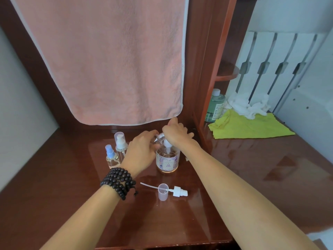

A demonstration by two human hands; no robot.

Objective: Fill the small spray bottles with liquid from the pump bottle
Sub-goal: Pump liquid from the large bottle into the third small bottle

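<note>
Towel (pixel 115 60), pink and broad, hangs behind the pump bottle (pixel 167 160) and fills the back of the wooden desk (pixel 252 168). To the right of the pump bottle, past an upright panel, lie a yellow cloth (pixel 252 127), crumpled white tissue (pixel 246 105) and a green bottle (pixel 215 105). Just left of the pump bottle stand two capped spray bottles, the taller (pixel 120 145) behind, the blue-topped one (pixel 110 156) in front; the left hand partly hides them. In front of the pump bottle lie a clear cap (pixel 163 192) and a white spray head (pixel 180 191) with its tube, touching each other. A dark bead bracelet (pixel 119 182) wraps the left wrist. The left hand (pixel 142 150) is closed around an open small bottle (pixel 158 137), tilted with its neck at the pump's spout. The right hand (pixel 175 132) rests on the pump head, fingers curled down over it.
</note>
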